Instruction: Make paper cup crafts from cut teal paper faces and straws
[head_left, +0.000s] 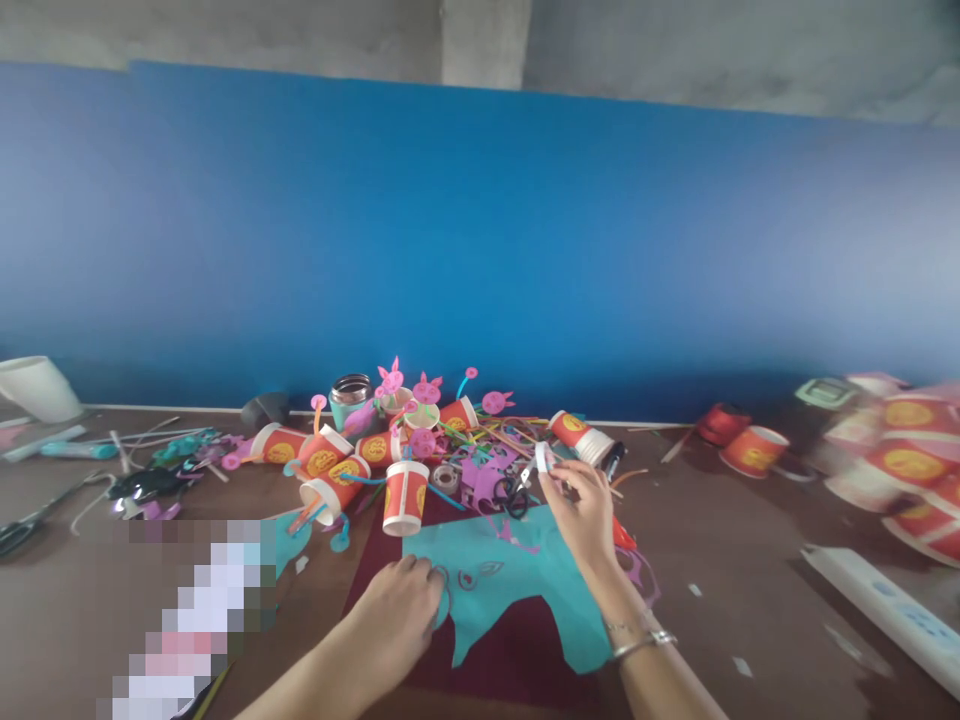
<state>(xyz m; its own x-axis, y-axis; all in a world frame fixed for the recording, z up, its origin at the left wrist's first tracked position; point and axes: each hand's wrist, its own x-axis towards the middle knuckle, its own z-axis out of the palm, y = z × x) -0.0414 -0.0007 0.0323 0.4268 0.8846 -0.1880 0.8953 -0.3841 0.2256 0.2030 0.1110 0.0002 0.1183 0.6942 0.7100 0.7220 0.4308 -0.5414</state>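
My right hand [581,505] is raised over the teal paper and pinches a small white roll of tape [541,457] between thumb and fingers. My left hand [401,610] is lower, its fingers curled at the left edge of the teal paper [525,570]; what they hold, if anything, is hidden. Drawn outlines show on that irregularly cut sheet beside my left fingertips. Under it lies a dark red sheet [517,660]. A red-and-white paper cup [406,497] stands upside down just beyond my left hand. Black-handled scissors [516,497] lie left of my right hand.
Several paper cups with pink animal cut-outs [427,388] and straws are heaped at the back, near a teal metal container [351,400]. Purple paper scraps [484,475] lie there. Stacked cups [911,460] and a white power strip [885,610] are at right. A blue partition [450,240] rises behind.
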